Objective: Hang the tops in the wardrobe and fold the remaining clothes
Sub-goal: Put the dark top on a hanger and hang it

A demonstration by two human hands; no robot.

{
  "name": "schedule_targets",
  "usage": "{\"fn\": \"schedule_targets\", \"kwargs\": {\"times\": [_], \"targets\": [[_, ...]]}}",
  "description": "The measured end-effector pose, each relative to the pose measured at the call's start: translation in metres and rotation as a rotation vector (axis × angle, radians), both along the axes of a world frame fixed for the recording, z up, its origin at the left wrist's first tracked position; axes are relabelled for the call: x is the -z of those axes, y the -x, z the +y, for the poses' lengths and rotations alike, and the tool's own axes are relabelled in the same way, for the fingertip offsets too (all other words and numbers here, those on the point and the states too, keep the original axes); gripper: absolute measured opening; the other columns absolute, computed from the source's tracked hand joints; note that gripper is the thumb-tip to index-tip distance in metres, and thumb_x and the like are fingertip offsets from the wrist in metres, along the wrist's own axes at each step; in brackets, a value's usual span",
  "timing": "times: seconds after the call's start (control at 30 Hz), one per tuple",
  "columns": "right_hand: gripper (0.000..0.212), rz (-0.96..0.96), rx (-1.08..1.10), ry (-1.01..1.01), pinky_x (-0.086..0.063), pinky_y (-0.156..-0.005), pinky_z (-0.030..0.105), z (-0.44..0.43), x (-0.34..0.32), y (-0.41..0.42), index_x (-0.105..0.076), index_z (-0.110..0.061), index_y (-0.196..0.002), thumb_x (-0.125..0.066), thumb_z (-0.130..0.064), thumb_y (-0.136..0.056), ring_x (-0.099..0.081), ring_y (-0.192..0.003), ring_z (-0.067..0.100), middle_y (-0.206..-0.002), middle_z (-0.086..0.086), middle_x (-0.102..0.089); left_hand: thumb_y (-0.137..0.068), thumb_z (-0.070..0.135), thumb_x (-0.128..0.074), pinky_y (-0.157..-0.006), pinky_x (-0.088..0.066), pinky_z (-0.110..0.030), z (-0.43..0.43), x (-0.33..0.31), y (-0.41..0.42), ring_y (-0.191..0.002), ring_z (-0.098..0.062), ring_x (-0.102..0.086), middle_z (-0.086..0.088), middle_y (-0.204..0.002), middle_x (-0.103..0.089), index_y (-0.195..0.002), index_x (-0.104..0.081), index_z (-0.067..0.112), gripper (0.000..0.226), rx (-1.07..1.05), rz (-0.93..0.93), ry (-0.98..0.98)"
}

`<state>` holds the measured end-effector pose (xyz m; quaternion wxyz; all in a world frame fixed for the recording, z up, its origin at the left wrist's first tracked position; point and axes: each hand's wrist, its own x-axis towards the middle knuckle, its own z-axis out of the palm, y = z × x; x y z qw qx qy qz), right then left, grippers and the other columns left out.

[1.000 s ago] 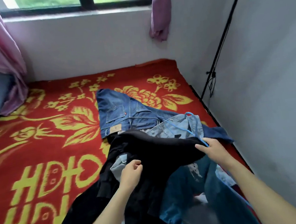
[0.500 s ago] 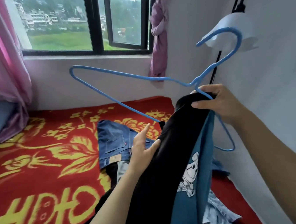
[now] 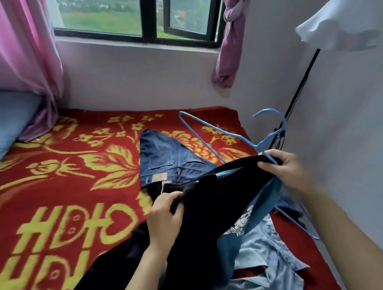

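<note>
Black top is gripped at two points. Our right hand is clenched round its upper edge and the neck of the blue hanger together, which pins cloth and wire as one. Our left hand pinches the opposite edge, so the fabric is spread between the hands and lifted off the bed. We judge that's to open it up for the hanger. One hanger arm pokes out bare toward the window, and we can't tell if any wire is inside the top. Beyond it, dark jeans lie flat on the red blanket, and a pale denim shirt sits crumpled below the top, neither folded yet. No wardrobe in view.
</note>
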<state>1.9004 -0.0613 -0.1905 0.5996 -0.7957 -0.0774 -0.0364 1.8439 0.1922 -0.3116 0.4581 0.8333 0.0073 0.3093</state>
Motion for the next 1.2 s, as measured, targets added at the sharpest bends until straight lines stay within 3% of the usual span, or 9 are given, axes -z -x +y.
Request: {"fn": "schedule_targets", "kwargs": {"times": [0.1, 0.23, 0.33, 0.47, 0.63, 0.77, 0.87, 1.0, 1.2], "targets": [[0.025, 0.09, -0.019, 0.116, -0.048, -0.072, 0.019, 0.005, 0.051, 0.012, -0.066, -0.018, -0.081, -0.061, 0.006, -0.084, -0.061, -0.07, 0.003, -0.08, -0.001, -0.066, -0.066, -0.017, -0.069, -0.067, -0.044, -0.022, -0.002, 0.029, 0.029, -0.071, -0.018, -0.056, -0.001, -0.084, -0.061, -0.078, -0.065, 0.006, 0.027, -0.019, 0.136, 0.104], [0.018, 0.213, -0.055, 0.153, -0.047, -0.073, 0.026, 0.006, 0.098, 0.026, -0.066, -0.016, -0.084, -0.06, 0.001, -0.087, -0.06, -0.073, 0.011, -0.082, 0.003, -0.066, -0.068, -0.017, -0.063, -0.063, -0.039, -0.01, -0.006, 0.067, 0.055, -0.063, -0.013, -0.049, -0.002, -0.092, -0.061, -0.068, -0.05, 0.022, 0.042, -0.03, 0.363, 0.32], [0.02, 0.286, -0.006, 0.124, -0.046, -0.064, 0.014, 0.008, 0.127, 0.037, -0.066, -0.017, -0.081, -0.061, 0.001, -0.086, -0.059, -0.067, 0.006, -0.079, 0.004, -0.064, -0.074, -0.011, -0.061, -0.065, -0.04, -0.017, -0.009, 0.09, 0.067, -0.065, -0.016, -0.049, 0.002, -0.103, -0.06, -0.068, -0.046, 0.019, 0.034, -0.019, 0.56, 0.409], [0.028, 0.309, 0.101, 0.043, -0.047, -0.057, 0.011, 0.012, 0.158, 0.058, -0.066, -0.022, -0.077, -0.06, 0.003, -0.086, -0.059, -0.058, -0.003, -0.071, -0.003, -0.066, -0.073, -0.015, -0.054, -0.072, -0.041, -0.025, -0.01, 0.098, 0.077, -0.069, -0.011, -0.05, 0.005, -0.102, -0.061, -0.087, -0.054, 0.019, 0.037, 0.086, 0.642, 0.398], [0.028, 0.246, 0.254, -0.079, -0.046, -0.056, 0.009, 0.005, 0.171, 0.073, -0.065, -0.02, -0.075, -0.06, 0.006, -0.085, -0.057, -0.056, -0.006, -0.061, -0.012, -0.065, -0.07, -0.014, -0.048, -0.058, -0.038, -0.005, -0.017, 0.094, 0.08, -0.062, 0.012, -0.054, 0.008, -0.109, -0.063, -0.117, -0.055, 0.025, 0.062, 0.369, 0.736, 0.3], [0.027, 0.226, 0.284, -0.15, -0.049, -0.059, 0.011, -0.007, 0.161, 0.069, -0.066, -0.018, -0.077, -0.059, 0.006, -0.085, -0.059, -0.059, -0.003, -0.063, -0.013, -0.067, -0.075, 0.007, -0.06, -0.084, -0.045, -0.021, -0.026, 0.096, 0.078, -0.1, -0.004, -0.057, 0.014, -0.102, -0.056, -0.123, -0.059, 0.028, 0.052, 0.367, 0.783, 0.011], [0.029, 0.218, 0.279, -0.18, -0.051, -0.058, 0.013, -0.014, 0.152, 0.067, -0.07, -0.022, -0.073, -0.061, 0.003, -0.085, -0.062, -0.061, 0.0, -0.066, -0.011, -0.069, -0.079, 0.042, -0.066, -0.083, -0.04, -0.024, -0.022, 0.1, 0.073, -0.105, -0.008, -0.049, 0.013, -0.097, -0.05, -0.123, -0.056, 0.033, 0.045, 0.24, 0.831, -0.221], [0.021, 0.206, 0.284, -0.165, -0.051, -0.062, 0.012, -0.023, 0.147, 0.067, -0.07, -0.014, -0.083, -0.061, 0.004, -0.085, -0.063, -0.063, 0.001, -0.068, -0.01, -0.07, -0.079, 0.055, -0.063, -0.079, -0.038, -0.027, -0.004, 0.107, 0.068, -0.088, -0.01, -0.048, 0.014, -0.073, -0.051, -0.107, -0.067, 0.027, 0.04, 0.096, 0.813, -0.167], [0.02, 0.193, 0.243, -0.164, -0.051, -0.063, 0.01, -0.024, 0.134, 0.064, -0.068, -0.013, -0.085, -0.059, 0.005, -0.085, -0.063, -0.065, -0.001, -0.069, -0.013, -0.07, -0.089, 0.031, -0.06, -0.077, -0.045, -0.031, 0.007, 0.119, 0.066, -0.078, -0.017, -0.056, 0.009, -0.071, -0.056, -0.096, -0.066, 0.024, 0.012, 0.019, 0.923, 0.048]]}}
